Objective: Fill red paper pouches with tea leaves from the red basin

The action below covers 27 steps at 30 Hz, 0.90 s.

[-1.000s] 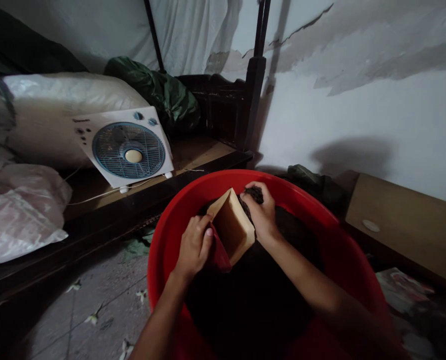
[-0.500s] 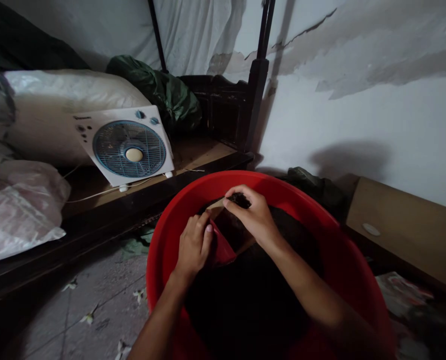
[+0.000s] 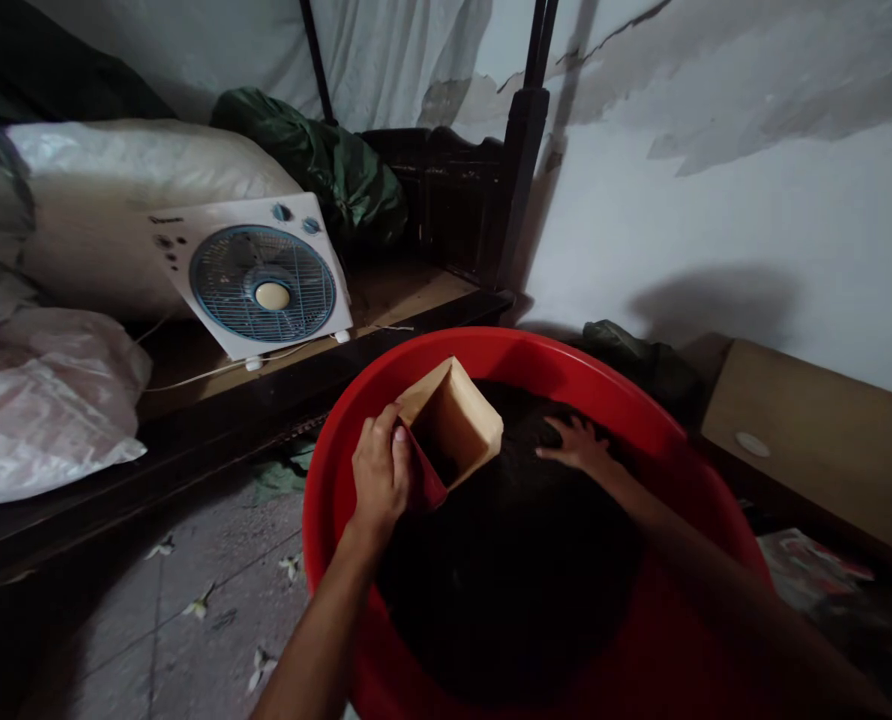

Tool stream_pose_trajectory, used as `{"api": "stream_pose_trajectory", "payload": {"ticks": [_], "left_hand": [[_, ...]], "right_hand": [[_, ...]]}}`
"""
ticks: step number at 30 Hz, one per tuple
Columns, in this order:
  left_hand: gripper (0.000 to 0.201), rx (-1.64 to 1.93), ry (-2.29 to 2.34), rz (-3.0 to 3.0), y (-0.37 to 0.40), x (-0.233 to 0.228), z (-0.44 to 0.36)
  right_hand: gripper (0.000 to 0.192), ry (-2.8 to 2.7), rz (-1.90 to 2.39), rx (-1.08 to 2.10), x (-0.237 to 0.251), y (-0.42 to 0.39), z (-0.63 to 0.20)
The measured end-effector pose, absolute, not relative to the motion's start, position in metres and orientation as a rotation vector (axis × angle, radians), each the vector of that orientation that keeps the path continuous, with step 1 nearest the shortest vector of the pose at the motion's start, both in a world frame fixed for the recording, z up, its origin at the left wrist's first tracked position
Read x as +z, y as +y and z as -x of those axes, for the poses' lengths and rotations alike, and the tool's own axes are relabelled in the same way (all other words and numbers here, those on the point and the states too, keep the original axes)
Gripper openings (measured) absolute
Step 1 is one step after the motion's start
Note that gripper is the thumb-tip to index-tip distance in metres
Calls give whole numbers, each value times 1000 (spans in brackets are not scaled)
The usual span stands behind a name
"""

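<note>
1. Paper bag [image 3: 482, 398]: located above the left part of the tub, held tilted, with its mouth facing the wearer. The mouth stands wide and is unobstructed; half a second earlier, the right hand covered much of it.
2. Bag appearance: pale tan inner walls, squared mouth, red outer face at the lower left. The deep interior is in shadow; a darker patch shows low inside, but the fill level cannot be read.
3. Left hand [image 3: 378, 468]: fingers closed on the red side of the bag, thumb uppermost. The grip matches the earlier pictures.
4. Right hand [image 3: 579, 447]: withdrawn from the bag mouth to the right. The fingers are spread wide, where earlier they were curled around a dark clump. Whether the palm retains any material cannot be told.
5. Dark loose material [image 3: 506, 580]: spread across the tub beneath both hands; too dim to identify. The right fingers are at its surface.
6. Status (judgement): the clump was probably released into the bag, and the right hand is between handfuls.
7. Red tub [image 3: 540, 347]: encloses the material; its rim surrounds both hands.
8. Surroundings: a box fan [image 3: 266, 285] stands tilted on the wooden platform [image 3: 423, 295], beyond the tub to the left.
</note>
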<state>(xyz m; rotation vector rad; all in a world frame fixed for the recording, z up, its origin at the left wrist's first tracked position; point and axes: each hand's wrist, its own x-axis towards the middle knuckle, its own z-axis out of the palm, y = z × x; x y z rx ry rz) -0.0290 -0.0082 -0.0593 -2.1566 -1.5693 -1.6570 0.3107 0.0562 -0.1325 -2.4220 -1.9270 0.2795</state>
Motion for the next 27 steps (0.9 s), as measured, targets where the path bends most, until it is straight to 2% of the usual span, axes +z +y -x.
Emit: {"api": "stream_pose_trajectory", "payload": {"ticks": [1,4,10,18,23,27], "left_hand": [[38,-1678,-1595,2133,-8,-58,30],[40,-1743,-1655,2092,-9,-54,32],[42,-1788,-1722,2050,-9,-52,33],[41,-1763,-1669,2092,-7,-53,33],[40,-1746,-1605,2116,-5,-55,31],[37,-1711,-1537,2199,-5,-56,31]], "right_hand": [[66,-1978,2467,275,-146,50,-318],[59,-2124,2457,134,-164,33,-325],[54,-2312,2351,111,-161,23,-314],[45,-2348,2168,458,-160,-1,-300],[19,-2269,1858,918,-147,-8,-287],[31,-2004,1758,986,-121,-5,-265]]}}
